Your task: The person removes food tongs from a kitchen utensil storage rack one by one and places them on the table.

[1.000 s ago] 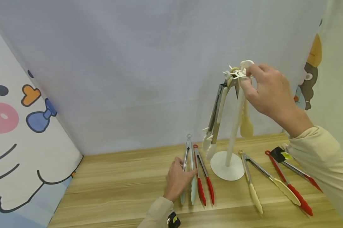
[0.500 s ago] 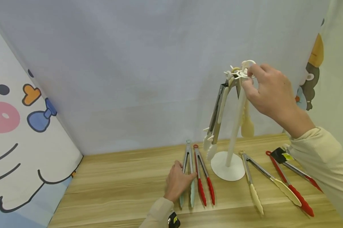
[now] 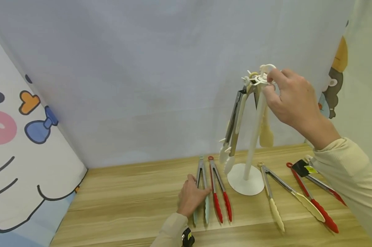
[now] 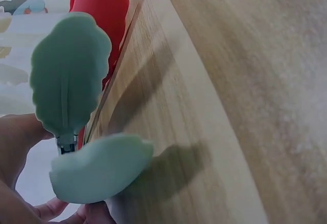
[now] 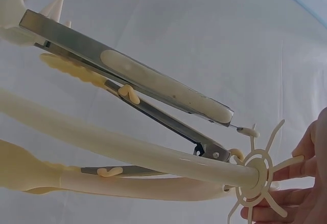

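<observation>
My left hand (image 3: 192,197) grips light-green-tipped tongs (image 3: 207,212) lying on the wooden table, thumb on one side and fingers on the other. In the left wrist view, the green tips (image 4: 71,75) stand apart. My right hand (image 3: 294,97) pinches the hooked top ring (image 5: 255,178) of a white utensil stand (image 3: 254,133). White-tipped tongs (image 3: 235,132) and yellow-tipped tongs (image 3: 266,135) hang from its hooks. Red-tipped tongs (image 3: 227,206) lie just right of the green-tipped ones, spread apart.
Right of the stand's round base (image 3: 235,180), yellow-tipped tongs (image 3: 277,216) and another red-tipped pair (image 3: 325,216) lie spread on the table (image 3: 127,206). A grey-white cloth backdrop (image 3: 142,85) hangs behind. A cartoon-printed panel (image 3: 10,185) stands at left.
My left hand has drawn the green-tipped tongs slightly toward me, so their ring end sits lower beside the red-tipped pair. My right hand stays on the stand's top.
</observation>
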### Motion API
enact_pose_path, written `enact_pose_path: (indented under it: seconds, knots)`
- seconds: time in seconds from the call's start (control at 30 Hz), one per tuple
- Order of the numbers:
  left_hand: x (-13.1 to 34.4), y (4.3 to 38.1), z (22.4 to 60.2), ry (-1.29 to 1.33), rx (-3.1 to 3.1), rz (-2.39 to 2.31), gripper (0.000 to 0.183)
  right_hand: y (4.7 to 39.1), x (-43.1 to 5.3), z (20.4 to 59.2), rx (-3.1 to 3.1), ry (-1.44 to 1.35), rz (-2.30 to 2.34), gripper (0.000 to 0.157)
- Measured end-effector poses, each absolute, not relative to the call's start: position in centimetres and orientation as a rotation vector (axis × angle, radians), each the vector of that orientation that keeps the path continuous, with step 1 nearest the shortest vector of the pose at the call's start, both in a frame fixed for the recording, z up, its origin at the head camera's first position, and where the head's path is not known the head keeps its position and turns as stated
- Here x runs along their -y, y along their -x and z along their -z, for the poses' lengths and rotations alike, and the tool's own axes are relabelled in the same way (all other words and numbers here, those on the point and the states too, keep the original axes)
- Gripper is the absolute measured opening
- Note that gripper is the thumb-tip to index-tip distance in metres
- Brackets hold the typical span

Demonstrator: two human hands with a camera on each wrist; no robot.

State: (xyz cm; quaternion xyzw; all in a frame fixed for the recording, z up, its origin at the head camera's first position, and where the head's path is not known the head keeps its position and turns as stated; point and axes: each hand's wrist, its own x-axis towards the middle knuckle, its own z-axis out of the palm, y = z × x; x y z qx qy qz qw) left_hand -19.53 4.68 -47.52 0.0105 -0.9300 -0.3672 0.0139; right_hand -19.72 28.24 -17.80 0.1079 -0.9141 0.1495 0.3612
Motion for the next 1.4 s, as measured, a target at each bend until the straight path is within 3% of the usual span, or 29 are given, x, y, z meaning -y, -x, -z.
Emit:
enact_pose_path:
  seconds: [0.7, 1.2, 1.4]
  knots:
    - [-4.4, 19.7, 47.6, -0.039, 2.948, 1.097, 0.055, 19.6, -28.1, 17.8, 2.370, -0.309, -0.419, 0.026]
    - [-4.2, 20.2, 46.8, 0.024, 2.944, 1.116, 0.051, 19.8, -28.4, 17.7, 2.368, -0.331, -0.526, 0.022]
    - [-4.4, 20.8, 45.8, 0.128, 2.865, 1.126, 0.042, 19.8, -28.3, 17.9, 2.357, -0.292, -0.494, 0.036]
